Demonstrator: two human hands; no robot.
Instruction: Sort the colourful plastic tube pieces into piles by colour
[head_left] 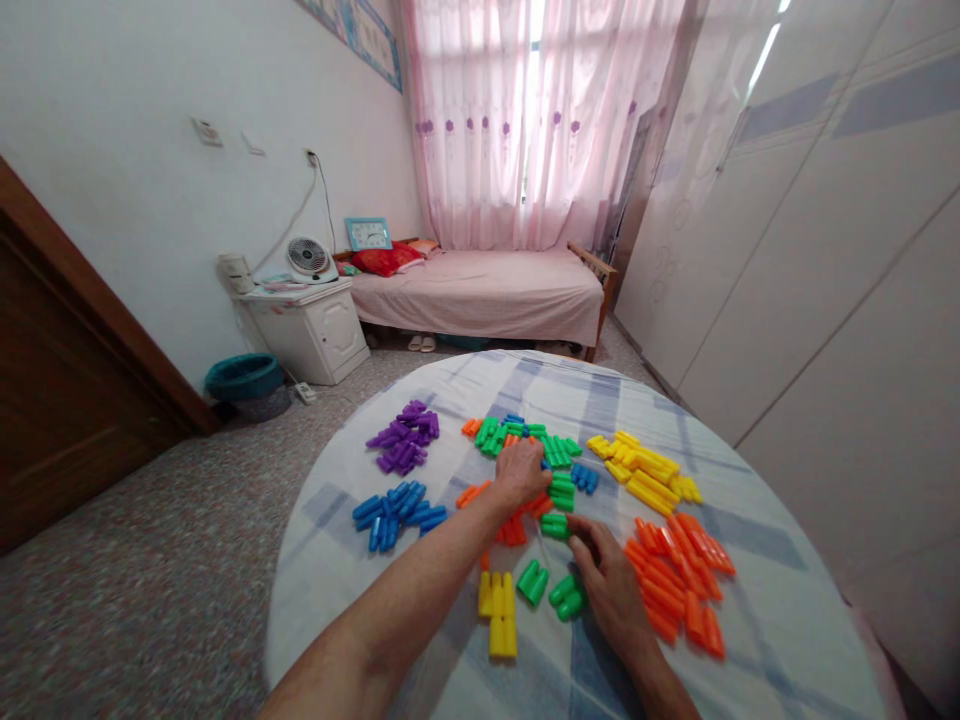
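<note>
My left hand (523, 472) reaches into the mixed pile at the middle of the table, its fingers curled downward. A bit of blue shows beside its fingertips, but what they hold is hidden. Around it lie green plastic blocks (491, 437) and orange blocks (512, 530), with small blue blocks (584, 478) to its right. My right hand (609, 575) rests low over the cloth with fingers stretched out, its index fingertip at a green block (555, 525). Another green block (568, 597) lies beside its thumb, and a separate green pair (532, 582) is further left.
Purple blocks (405, 437) and blue blocks (394, 512) lie in piles at left. Yellow blocks (645, 472) and an orange pile (679, 575) are at right. Joined yellow blocks (499, 615) sit near the front. A checked cloth (450, 385) covers the round table.
</note>
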